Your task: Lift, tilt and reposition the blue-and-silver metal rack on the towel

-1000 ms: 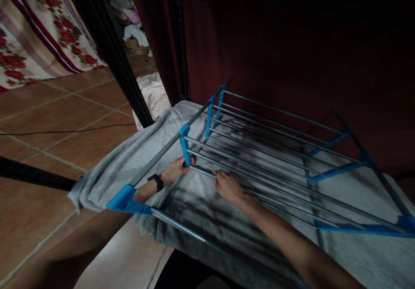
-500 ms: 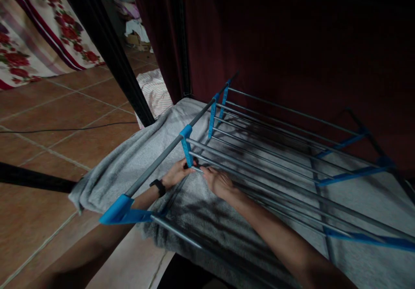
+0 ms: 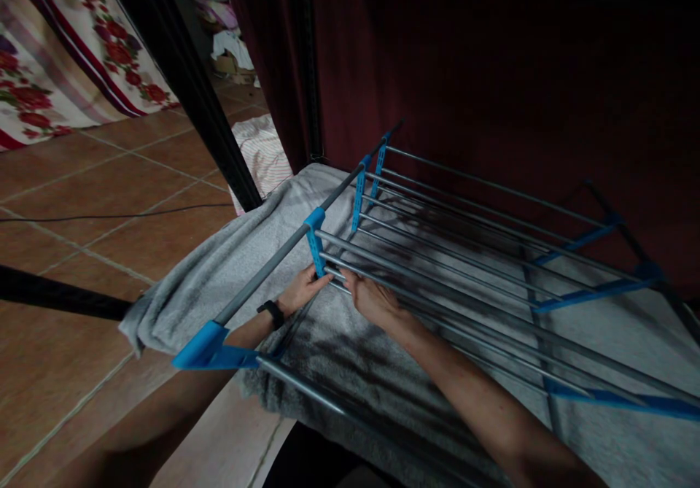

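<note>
Floral cloth [image 3: 55, 57] hangs at far left above the tiled floor [image 3: 109, 203]. A drying rack [image 3: 464, 254] lies over a grey towel [image 3: 230, 254] on the surface. The left hand [image 3: 300, 292], with a black wristband [image 3: 271, 313], has its fingers closed on the blue bracket [image 3: 316, 244]. The right hand [image 3: 375, 300] has its fingers curled around a grey rod [image 3: 437, 287] just beside it. Step in hand, by judgement: seating the rod end at the bracket. Next move calls for steady alignment.

Head camera, looking forward-down, close over drying rack [image 3: 437, 254].
</note>
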The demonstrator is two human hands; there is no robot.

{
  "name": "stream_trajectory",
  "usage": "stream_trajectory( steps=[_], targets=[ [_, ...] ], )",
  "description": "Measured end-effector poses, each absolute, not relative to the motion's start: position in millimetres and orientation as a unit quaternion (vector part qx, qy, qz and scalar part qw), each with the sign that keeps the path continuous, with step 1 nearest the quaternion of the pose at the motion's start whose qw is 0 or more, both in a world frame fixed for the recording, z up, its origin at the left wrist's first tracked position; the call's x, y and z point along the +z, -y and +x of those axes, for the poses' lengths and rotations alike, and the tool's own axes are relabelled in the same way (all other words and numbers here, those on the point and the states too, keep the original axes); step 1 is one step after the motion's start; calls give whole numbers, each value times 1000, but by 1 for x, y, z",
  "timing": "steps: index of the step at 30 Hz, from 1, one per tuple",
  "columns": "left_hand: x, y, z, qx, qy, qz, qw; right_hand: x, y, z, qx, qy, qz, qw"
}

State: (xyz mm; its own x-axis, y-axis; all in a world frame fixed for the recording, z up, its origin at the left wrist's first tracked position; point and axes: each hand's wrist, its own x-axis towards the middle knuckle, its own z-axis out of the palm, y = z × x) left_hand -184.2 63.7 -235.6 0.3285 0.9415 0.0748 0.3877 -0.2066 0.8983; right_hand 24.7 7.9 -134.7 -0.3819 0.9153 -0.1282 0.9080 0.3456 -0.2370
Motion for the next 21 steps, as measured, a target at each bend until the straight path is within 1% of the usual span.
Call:
stream_trajectory(
  steps=[4,11,21],
  targets=[
    [-241,-64,-183,345,-461,713,400,-129,-8,26,119,829,-545,31],
    [-245,-67,-183,357,-444,723,391,-137,-7,24,133,816,-562,4],
    [-241,-63,-180,370,-437,728,376,-137,-12,25,158,819,-551,31]
  ],
)
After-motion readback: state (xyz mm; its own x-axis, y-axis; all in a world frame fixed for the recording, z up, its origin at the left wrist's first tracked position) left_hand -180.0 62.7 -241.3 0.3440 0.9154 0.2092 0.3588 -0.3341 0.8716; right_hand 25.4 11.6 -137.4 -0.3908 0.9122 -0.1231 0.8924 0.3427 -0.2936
